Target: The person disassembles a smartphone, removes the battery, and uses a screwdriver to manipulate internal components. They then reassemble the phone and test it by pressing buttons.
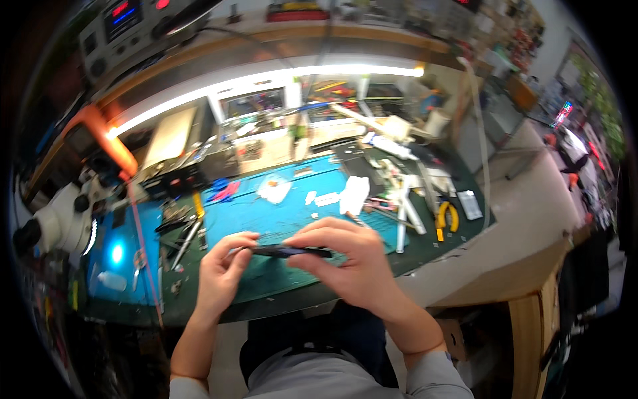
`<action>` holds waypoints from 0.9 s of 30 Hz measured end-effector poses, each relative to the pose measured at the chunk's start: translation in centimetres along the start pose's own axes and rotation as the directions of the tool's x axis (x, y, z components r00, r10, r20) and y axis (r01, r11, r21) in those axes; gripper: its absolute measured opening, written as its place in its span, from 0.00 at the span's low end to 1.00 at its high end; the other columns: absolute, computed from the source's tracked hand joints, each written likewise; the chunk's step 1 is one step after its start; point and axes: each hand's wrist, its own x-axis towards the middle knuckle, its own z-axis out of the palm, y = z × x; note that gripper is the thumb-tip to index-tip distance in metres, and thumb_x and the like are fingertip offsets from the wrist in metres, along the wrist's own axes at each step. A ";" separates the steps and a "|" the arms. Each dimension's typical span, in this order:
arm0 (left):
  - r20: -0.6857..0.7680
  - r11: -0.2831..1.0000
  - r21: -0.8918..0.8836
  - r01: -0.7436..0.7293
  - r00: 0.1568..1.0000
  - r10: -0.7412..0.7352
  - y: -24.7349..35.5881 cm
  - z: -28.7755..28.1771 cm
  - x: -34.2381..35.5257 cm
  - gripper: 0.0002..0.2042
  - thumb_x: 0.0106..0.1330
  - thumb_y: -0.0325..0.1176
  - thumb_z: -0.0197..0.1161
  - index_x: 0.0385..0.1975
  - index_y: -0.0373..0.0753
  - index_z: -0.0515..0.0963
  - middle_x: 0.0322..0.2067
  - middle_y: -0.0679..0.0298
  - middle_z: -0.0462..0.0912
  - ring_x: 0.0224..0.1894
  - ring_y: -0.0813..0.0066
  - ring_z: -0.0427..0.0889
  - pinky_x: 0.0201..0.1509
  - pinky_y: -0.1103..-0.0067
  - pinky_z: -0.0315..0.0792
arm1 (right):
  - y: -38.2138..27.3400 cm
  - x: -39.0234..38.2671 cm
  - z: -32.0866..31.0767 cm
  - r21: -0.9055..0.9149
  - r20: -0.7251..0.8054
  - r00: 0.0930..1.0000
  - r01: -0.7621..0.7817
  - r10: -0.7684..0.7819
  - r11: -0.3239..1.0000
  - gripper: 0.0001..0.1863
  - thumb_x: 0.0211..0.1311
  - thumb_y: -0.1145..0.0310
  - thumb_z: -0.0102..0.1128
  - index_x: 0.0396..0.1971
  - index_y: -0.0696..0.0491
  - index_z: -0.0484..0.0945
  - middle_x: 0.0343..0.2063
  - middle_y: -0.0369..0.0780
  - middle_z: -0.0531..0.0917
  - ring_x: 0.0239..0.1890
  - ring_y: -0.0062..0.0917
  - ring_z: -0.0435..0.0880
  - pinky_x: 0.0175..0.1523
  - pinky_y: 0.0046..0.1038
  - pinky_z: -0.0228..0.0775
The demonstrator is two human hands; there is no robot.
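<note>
The left hand [222, 269] is pinching one end of a thin black thing [274, 251], its thumb and fingers almost closed. The right hand [352, 256] is gripping the other end, with its fingers curling on the far side and its thumb pressing on the near side. Both are holding it over the blue mat [325, 178]. A yellow tool [453, 217] is lying beside a white packet [469, 205].
</note>
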 end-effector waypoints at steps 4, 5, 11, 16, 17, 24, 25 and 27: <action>-0.104 0.940 0.307 -0.150 0.976 0.189 1.9 1.0 -0.7 0.13 0.73 0.24 0.61 0.54 0.30 0.81 0.56 0.54 0.85 0.62 0.63 0.81 0.69 0.69 0.71 | 0.2 0.0 0.2 -0.003 0.095 0.995 0.029 -0.028 1.000 0.13 0.60 0.67 0.78 0.43 0.54 0.89 0.38 0.40 0.88 0.41 0.31 0.88 0.46 0.29 0.80; -0.128 0.940 0.285 -0.186 0.965 0.230 2.6 0.8 -1.6 0.15 0.74 0.28 0.62 0.57 0.28 0.80 0.57 0.52 0.84 0.64 0.62 0.80 0.70 0.67 0.70 | -0.2 0.0 0.7 -0.009 0.111 0.992 0.052 -0.051 0.999 0.13 0.60 0.65 0.77 0.42 0.53 0.88 0.38 0.39 0.88 0.42 0.32 0.88 0.47 0.31 0.80; -0.065 0.812 0.487 -0.323 0.913 0.402 4.8 0.5 -3.7 0.16 0.77 0.42 0.64 0.45 0.31 0.83 0.43 0.54 0.82 0.46 0.64 0.81 0.49 0.73 0.73 | -0.3 -0.4 3.8 -0.086 0.107 0.993 0.049 -0.040 0.995 0.18 0.60 0.54 0.75 0.37 0.52 0.82 0.35 0.38 0.85 0.40 0.37 0.86 0.45 0.37 0.78; -0.070 0.782 0.533 -0.322 0.905 0.420 4.8 -0.4 -4.3 0.15 0.76 0.41 0.65 0.42 0.31 0.83 0.42 0.55 0.82 0.45 0.64 0.81 0.48 0.73 0.74 | -0.5 -2.1 4.0 -0.095 0.021 0.996 0.089 -0.088 0.991 0.15 0.64 0.57 0.73 0.39 0.52 0.83 0.38 0.39 0.86 0.43 0.40 0.86 0.47 0.37 0.79; -0.104 0.796 0.529 -0.294 0.909 0.405 4.9 -0.8 -4.6 0.14 0.75 0.40 0.65 0.42 0.31 0.83 0.43 0.54 0.83 0.46 0.63 0.81 0.50 0.72 0.75 | -0.4 -2.4 4.6 -0.056 0.002 0.994 0.111 -0.111 0.992 0.15 0.64 0.58 0.73 0.40 0.53 0.83 0.39 0.40 0.87 0.44 0.40 0.87 0.48 0.38 0.79; 0.013 0.831 0.462 -0.309 0.939 0.342 6.8 -0.2 -5.8 0.11 0.70 0.35 0.71 0.46 0.36 0.87 0.46 0.55 0.88 0.48 0.61 0.88 0.52 0.71 0.81 | -0.6 -4.4 5.2 0.062 -0.047 0.995 0.096 -0.093 0.993 0.14 0.60 0.72 0.76 0.45 0.55 0.87 0.46 0.44 0.90 0.47 0.38 0.90 0.52 0.35 0.84; 0.040 0.825 0.446 -0.347 0.928 0.369 6.5 -0.5 -6.1 0.11 0.68 0.32 0.73 0.46 0.37 0.87 0.47 0.55 0.88 0.48 0.62 0.88 0.52 0.71 0.81 | -0.7 -4.8 5.6 -0.008 -0.071 0.990 0.125 -0.126 0.992 0.16 0.56 0.74 0.79 0.45 0.56 0.87 0.47 0.45 0.90 0.47 0.37 0.91 0.52 0.34 0.84; 0.047 0.857 0.373 -0.357 0.929 0.367 5.6 -0.7 -7.2 0.13 0.65 0.29 0.75 0.48 0.37 0.87 0.48 0.56 0.88 0.51 0.62 0.88 0.55 0.70 0.82 | -0.4 -5.4 6.4 0.016 -0.078 0.985 0.157 -0.156 0.987 0.17 0.54 0.76 0.80 0.44 0.58 0.87 0.46 0.45 0.90 0.48 0.36 0.91 0.53 0.33 0.84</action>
